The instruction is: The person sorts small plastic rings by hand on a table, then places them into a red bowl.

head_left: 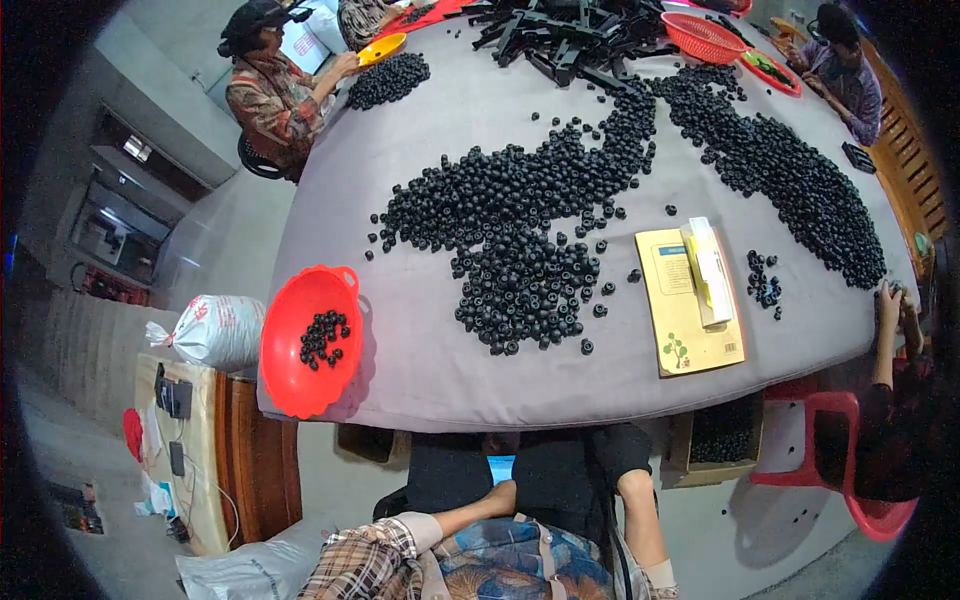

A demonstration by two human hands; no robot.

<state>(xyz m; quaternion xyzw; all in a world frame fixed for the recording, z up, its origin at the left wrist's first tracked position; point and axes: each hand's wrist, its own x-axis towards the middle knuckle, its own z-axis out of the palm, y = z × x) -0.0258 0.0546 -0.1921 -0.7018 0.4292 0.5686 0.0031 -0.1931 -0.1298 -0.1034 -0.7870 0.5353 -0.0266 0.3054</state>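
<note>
Just this side of the near edge of the table (420, 350), neither of my hands is on the work. What shows of my left hand (500, 497) is over my lap, and my right hand (633, 484) barely shows against the dark clothing (618, 446). Can't tell how open my fingers are on either one, or if they've got hold of anything, sorry.

So I'd call this a lull in handling the black beads (530, 300). Next move, I reckon, calls for bringing a hand up over the edge and reaching to the closest part of the heap, pinching lightly since these look like rollers.

Looks-wise: small, round, a bit shiny, several with a hole facing up. The big heap sprawls in front of me with strays around its fringe. A small bunch sits in the red dish (285, 365) to my left, and another little cluster lies just right of the yellow notebook (665, 300).
</note>
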